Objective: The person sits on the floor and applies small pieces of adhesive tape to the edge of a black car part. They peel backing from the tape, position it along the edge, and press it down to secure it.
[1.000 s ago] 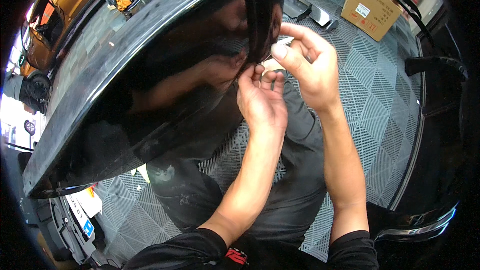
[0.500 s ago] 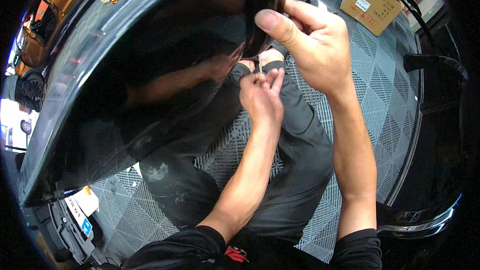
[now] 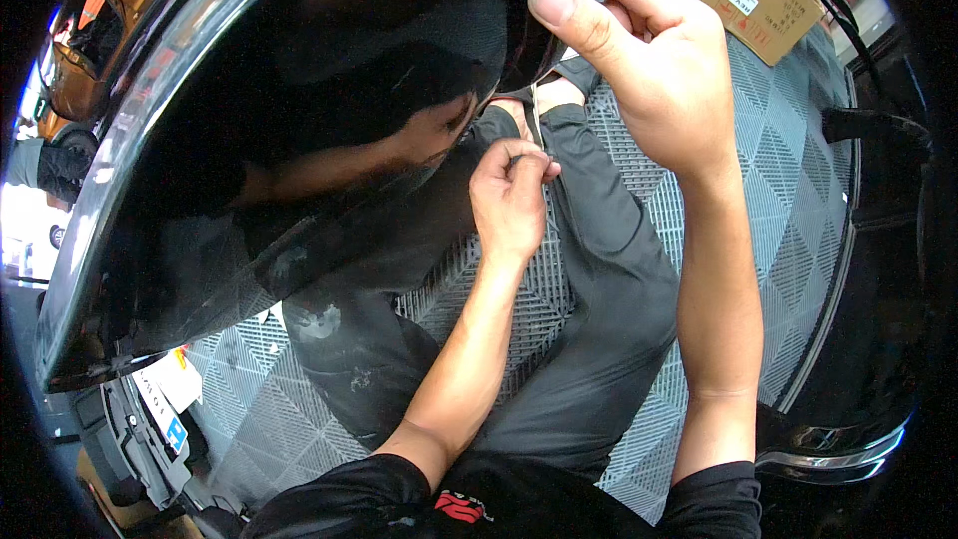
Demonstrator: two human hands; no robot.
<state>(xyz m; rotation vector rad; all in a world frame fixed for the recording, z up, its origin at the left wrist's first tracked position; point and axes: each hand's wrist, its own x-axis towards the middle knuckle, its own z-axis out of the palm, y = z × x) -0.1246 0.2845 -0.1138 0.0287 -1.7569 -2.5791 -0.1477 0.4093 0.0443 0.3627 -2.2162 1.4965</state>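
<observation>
A large glossy black curved panel [image 3: 329,90], looking like a car body part, fills the upper left. My right hand [image 3: 659,70] pinches its lower right edge, thumb on the glossy face and fingers behind it. Below that edge, my left hand [image 3: 507,195] is closed with curled fingers. A thin pale strip [image 3: 540,120] runs from the panel's edge down to these fingers, which grip its end. The panel's shiny surface mirrors my left arm. Its back side is hidden from sight.
My legs in dark trousers [image 3: 599,240] are spread over grey grid floor tiles [image 3: 778,190]. A cardboard box [image 3: 763,5] stands at the far right. Along the right lies a black car part [image 3: 878,269] with a chrome strip. An orange car [image 3: 80,90] is at the far left.
My left hand has closed its fingers, which were apart before, around the strip's end, slightly lower. My right hand keeps its pinch on the panel edge. The view has shifted a little.
</observation>
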